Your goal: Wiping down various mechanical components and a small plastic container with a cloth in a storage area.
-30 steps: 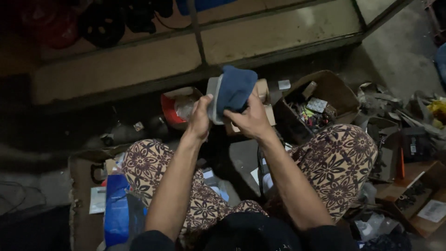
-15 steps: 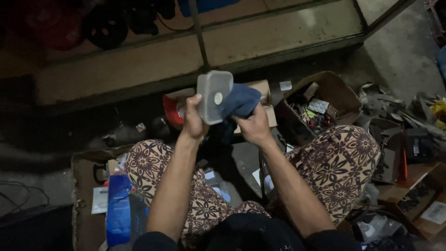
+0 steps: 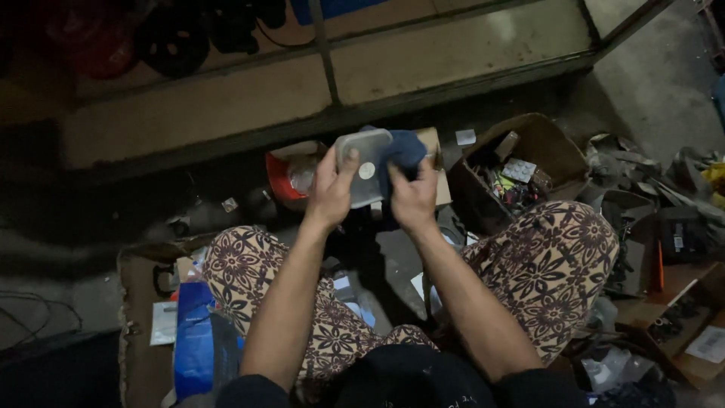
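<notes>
Floor clutter, cardboard box (image 3: 555, 147) w/ small parts

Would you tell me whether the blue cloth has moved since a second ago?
Yes. The blue cloth, then draped over the grey container, now sits bunched at its right side, judged against the cardboard box.

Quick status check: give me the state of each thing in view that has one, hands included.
left hand: closed on the grey box, holding it up.
grey box: rectangular, flat face with a round pale spot toward the camera, held off the floor.
right hand: gripping the blue cloth.
blue cloth: bunched, pressed against the box's right edge.
cardboard box: open, small parts inside.
red container: on the floor, behind the hands.
</notes>
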